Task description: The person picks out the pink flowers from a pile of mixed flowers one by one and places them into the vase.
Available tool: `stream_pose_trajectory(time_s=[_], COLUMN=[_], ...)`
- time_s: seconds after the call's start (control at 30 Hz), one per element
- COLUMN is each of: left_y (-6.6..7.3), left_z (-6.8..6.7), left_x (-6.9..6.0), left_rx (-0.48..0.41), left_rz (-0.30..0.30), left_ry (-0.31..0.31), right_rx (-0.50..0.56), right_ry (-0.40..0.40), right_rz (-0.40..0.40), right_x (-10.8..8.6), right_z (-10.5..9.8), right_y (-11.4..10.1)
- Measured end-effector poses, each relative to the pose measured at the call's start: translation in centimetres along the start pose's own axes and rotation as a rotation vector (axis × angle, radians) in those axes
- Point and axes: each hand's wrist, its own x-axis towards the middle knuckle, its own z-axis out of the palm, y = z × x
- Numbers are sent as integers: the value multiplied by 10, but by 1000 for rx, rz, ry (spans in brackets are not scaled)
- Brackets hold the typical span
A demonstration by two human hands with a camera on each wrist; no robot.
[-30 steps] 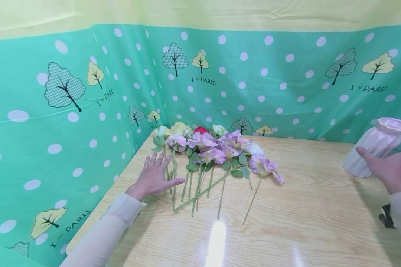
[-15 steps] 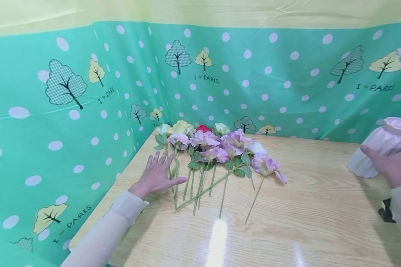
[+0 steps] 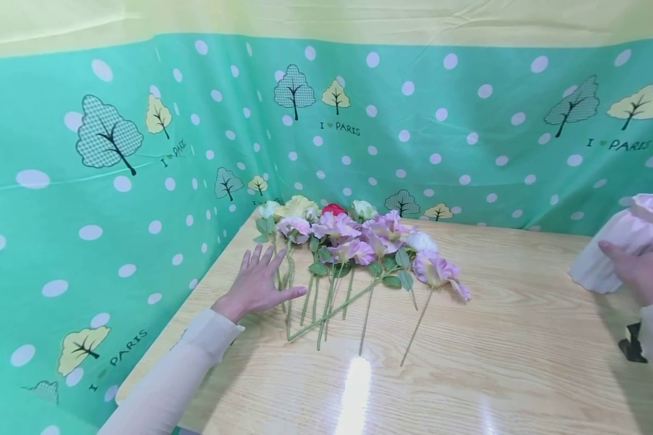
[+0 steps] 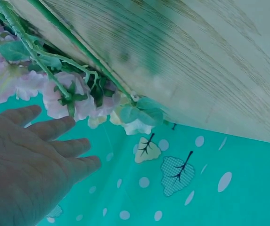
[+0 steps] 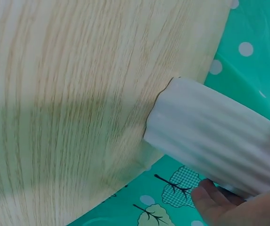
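A white fluted vase [image 3: 612,254] tilts to the right at the right side of the table, with my right hand [image 3: 647,275] gripping it from the side. In the right wrist view, the vase [image 5: 210,132] shows its ribbed body and base, while fingers [image 5: 210,200] lie along its lower side. My left hand [image 3: 258,287] spreads its fingers, palm down, beside the left-most flower stems. It holds nothing. Purple artificial flowers [image 3: 337,226] lie in a bunch with a red flower [image 3: 334,209], a yellow one [image 3: 299,205] and white ones [image 3: 421,241], stems toward me.
The wooden table [image 3: 495,350] fills the lower view. A green polka-dot curtain [image 3: 441,121] with printed trees closes off the back and left. Near the right sleeve sits a small black object [image 3: 633,344], partly hidden.
The head view has shifted slightly, so table and flowers appear a little farther right. The vase and right hand appear slightly farther right too. The left hand keeps its spread pose.
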Motion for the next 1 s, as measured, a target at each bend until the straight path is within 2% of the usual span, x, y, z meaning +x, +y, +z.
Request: stream_pose_trajectory(time_s=[0.07,0.17,0.33,0.47,0.8,1.0], left_y=[1,2,3,3,3,2], left_z=[0,-1,-2,-2,0,2], left_x=[0,1,1,1,2,3], left_rx=[1,0,-9,-3,-9,-21], left_rz=[4,4,7,7,9,10], left_ry=[1,0,-2,-4,1,3], right_rx=[-10,-24,-85,-116,-156,-151], right_ry=[-4,-54,-134,-143,-147,-159], right_rz=[4,7,-36,-78,-58,-166], right_x=[0,-1,-1,-1,-14,-20], right_z=[-1,-3,-6,-8,-4,3], right_y=[0,1,5,7,0,-3])
